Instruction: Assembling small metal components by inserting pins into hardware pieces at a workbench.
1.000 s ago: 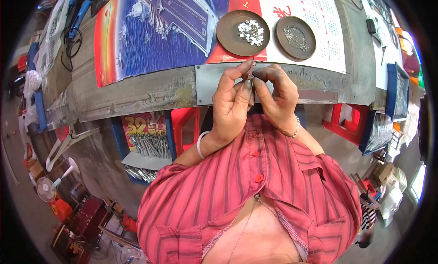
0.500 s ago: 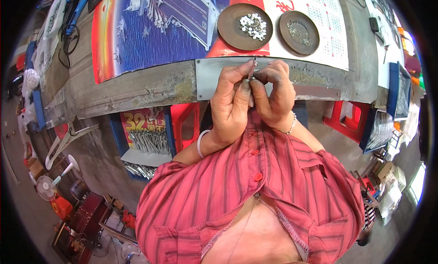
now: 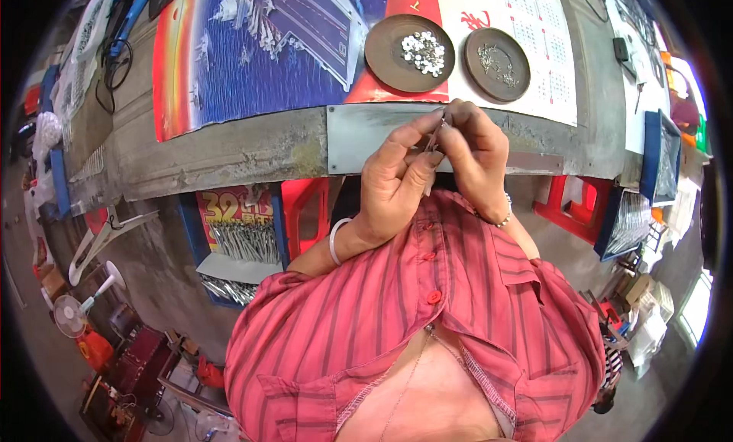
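Both hands meet over the table's near edge, around a slim metal piece (image 3: 433, 142). My left hand (image 3: 391, 184) is closed, with thumb and forefinger pinching that piece. My right hand (image 3: 482, 158) pinches at its far end, where a tiny shiny part (image 3: 444, 123) shows; the fingers hide most of it. Just beyond the hands sits a brown round dish (image 3: 388, 54) with a heap of small white and silvery round bits (image 3: 423, 54). To its right, a smaller brown dish (image 3: 519, 58) holds thin metal pins (image 3: 496, 64).
A grey metal plate (image 3: 355, 132) lies at the table edge (image 3: 259, 152). Printed poster sheets (image 3: 267, 68) cover the tabletop. Blue bins of long metal parts (image 3: 244, 243) stand below left and at right (image 3: 628, 224). Red stools (image 3: 305, 205) are under the table.
Both hands have shifted slightly right. My right hand has turned, its fingertips now at the far end of the metal piece, which leans more to the right.
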The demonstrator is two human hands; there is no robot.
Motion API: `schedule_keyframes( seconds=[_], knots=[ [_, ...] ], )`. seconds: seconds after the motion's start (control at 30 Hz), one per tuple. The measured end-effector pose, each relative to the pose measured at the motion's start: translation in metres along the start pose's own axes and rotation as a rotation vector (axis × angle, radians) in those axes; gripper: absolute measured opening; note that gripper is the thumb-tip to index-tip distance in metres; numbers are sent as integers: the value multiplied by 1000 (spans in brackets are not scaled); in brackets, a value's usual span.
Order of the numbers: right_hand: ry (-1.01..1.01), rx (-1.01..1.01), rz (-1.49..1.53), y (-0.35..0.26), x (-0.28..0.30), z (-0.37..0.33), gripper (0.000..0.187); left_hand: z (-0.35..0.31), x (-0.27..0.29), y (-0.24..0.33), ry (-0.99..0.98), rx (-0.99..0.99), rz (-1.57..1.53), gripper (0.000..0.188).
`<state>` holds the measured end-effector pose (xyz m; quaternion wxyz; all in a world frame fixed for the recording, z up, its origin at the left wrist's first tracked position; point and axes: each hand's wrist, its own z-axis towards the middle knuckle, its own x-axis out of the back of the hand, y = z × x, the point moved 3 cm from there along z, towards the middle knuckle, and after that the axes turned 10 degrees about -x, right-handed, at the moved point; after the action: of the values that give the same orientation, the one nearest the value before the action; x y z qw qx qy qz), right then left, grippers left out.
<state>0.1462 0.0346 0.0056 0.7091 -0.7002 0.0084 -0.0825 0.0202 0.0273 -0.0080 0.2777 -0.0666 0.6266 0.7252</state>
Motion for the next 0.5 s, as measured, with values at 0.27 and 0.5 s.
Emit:
schedule_keyframes(
  seconds=[0.27,0.5],
  knots=[
    [214,368,-453,-12,-27,-9,7,-1,11,2,26,-173,215,28],
    [43,257,-398,-12,-31,-16,14,-17,22,18,71,-133,158,31]
  ],
)
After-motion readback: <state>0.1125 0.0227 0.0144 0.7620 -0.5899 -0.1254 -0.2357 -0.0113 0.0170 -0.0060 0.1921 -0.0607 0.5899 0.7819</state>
